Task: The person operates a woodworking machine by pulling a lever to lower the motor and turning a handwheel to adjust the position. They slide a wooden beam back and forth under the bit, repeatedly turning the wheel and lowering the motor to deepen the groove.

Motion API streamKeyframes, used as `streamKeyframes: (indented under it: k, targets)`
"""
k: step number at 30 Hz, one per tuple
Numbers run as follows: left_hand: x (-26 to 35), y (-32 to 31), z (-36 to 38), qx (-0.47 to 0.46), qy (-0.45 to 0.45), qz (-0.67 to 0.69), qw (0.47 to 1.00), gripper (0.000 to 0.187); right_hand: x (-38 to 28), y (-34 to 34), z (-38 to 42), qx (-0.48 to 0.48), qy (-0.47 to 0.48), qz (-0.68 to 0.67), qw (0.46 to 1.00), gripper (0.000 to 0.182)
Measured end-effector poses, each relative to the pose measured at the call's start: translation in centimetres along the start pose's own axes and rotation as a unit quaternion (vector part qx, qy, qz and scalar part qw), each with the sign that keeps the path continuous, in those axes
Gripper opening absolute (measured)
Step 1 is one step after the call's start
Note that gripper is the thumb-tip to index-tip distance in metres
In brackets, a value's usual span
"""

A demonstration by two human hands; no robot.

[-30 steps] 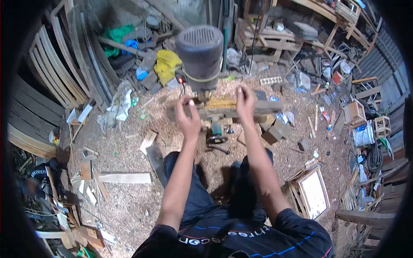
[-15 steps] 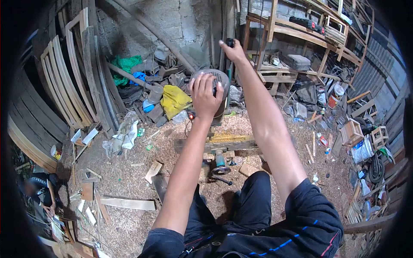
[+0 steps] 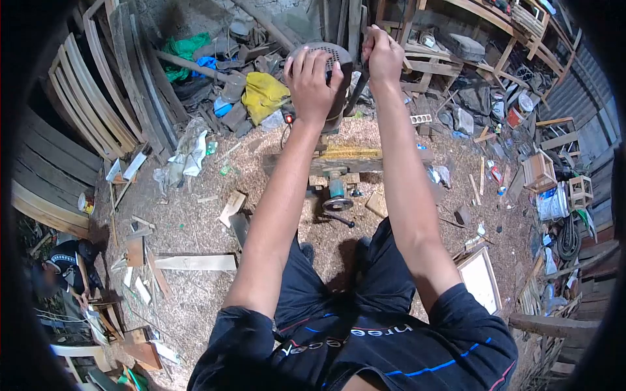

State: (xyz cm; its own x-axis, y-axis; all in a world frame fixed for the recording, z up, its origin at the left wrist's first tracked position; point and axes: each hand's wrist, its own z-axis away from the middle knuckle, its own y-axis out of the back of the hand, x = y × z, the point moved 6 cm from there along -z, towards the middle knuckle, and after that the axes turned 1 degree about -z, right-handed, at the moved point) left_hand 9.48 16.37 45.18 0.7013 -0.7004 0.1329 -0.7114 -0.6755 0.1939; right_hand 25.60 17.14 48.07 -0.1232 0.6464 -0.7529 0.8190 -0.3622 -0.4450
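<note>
My left hand (image 3: 312,81) rests over the top of a machine's round grey vented housing (image 3: 338,60), its fingers spread and curled over the edge. To the right of the housing, my right hand (image 3: 383,55) is closed, with its fingers curled; what it holds, if anything, I cannot make out. Under the machine a wooden beam (image 3: 280,164) lies crosswise, with yellowish wood (image 3: 349,152) along it. Nearer my legs is a green device with a round wheel and crank (image 3: 337,195).
Curved wooden pieces (image 3: 91,98) lean at the left. A person (image 3: 65,270) crouches at the lower left. A yellow cloth (image 3: 262,96) and scrap lie by the wall. Wood offcuts (image 3: 195,262) are scattered on the shavings. A wooden stool (image 3: 539,173) is at right.
My right hand has moved right and nearer, off the black knob it was on, and its fingers are now curled. The view has tilted down; my left hand stays on the housing.
</note>
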Motion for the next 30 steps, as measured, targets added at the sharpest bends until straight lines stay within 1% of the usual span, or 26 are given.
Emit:
streamKeyframes:
  k: [2, 3, 6, 7, 10, 11, 16, 19, 20, 21, 24, 25, 28, 29, 30]
  targets:
    - [-0.1, 0.2, 0.3, 0.003, -0.007, -0.006, 1.000, 0.022, -0.3, -0.1, 1.2, -0.005, 0.008, -0.021, 1.000, 0.032]
    - [-0.3, 0.3, 0.4, 0.007, -0.004, -0.014, 1.000, 0.022, -0.4, 0.0, 1.8, -0.003, 0.021, 0.010, 1.000, 0.033]
    - [-0.5, 0.0, 0.6, 0.021, -0.014, -0.006, 1.000, 0.022, -0.4, 0.9, 3.4, 0.002, 0.039, 0.005, 0.999, 0.034]
    - [-0.4, 0.0, 0.9, 0.023, -0.015, -0.006, 1.000, 0.022, -1.1, 1.0, 4.6, 0.008, 0.017, 0.002, 1.000, 0.036]
    - [-0.4, -0.3, 1.1, 0.034, -0.015, -0.004, 0.999, 0.021, -1.2, 2.5, 6.8, -0.010, 0.058, 0.045, 0.997, 0.037]
    - [-0.4, -0.4, 1.3, 0.035, -0.014, -0.002, 0.999, 0.021, -1.2, 3.0, 8.0, -0.011, 0.058, 0.039, 0.997, 0.038]
    - [-0.8, -0.8, 2.0, 0.052, -0.019, 0.008, 0.998, 0.020, -0.9, 5.2, 14.1, -0.044, 0.087, -0.010, 0.995, 0.028]
    - [-0.8, -0.6, 2.1, 0.034, -0.017, 0.009, 0.999, 0.019, 0.0, 6.5, 16.6, -0.062, 0.107, -0.032, 0.992, 0.024]
    - [-0.9, -0.5, 1.7, 0.035, -0.016, 0.008, 0.999, 0.019, 0.1, 6.5, 16.7, -0.067, 0.121, -0.041, 0.990, 0.022]
    - [-1.0, -0.6, 1.5, 0.037, -0.014, 0.008, 0.999, 0.020, 0.0, 6.4, 16.6, -0.075, 0.117, -0.019, 0.990, 0.024]
    - [-0.9, -0.8, 1.3, 0.023, -0.003, 0.017, 1.000, 0.021, -0.1, 6.3, 16.0, -0.057, 0.124, 0.005, 0.991, 0.025]
    - [-0.8, -1.0, 1.2, 0.020, -0.003, 0.021, 1.000, 0.021, 0.0, 6.4, 15.8, -0.073, 0.133, 0.019, 0.988, 0.028]
    - [-0.6, -1.1, 1.0, 0.017, 0.004, 0.024, 1.000, 0.022, -0.2, 6.0, 13.6, -0.028, 0.152, 0.004, 0.988, 0.027]
    - [-0.4, -1.2, 0.9, 0.015, 0.005, 0.026, 1.000, 0.023, -0.5, 5.3, 12.5, -0.034, 0.147, 0.051, 0.987, 0.024]
    - [-0.3, -1.3, 0.5, 0.021, -0.002, 0.025, 0.999, 0.024, -1.2, 4.1, 10.6, -0.041, 0.146, 0.098, 0.984, 0.025]
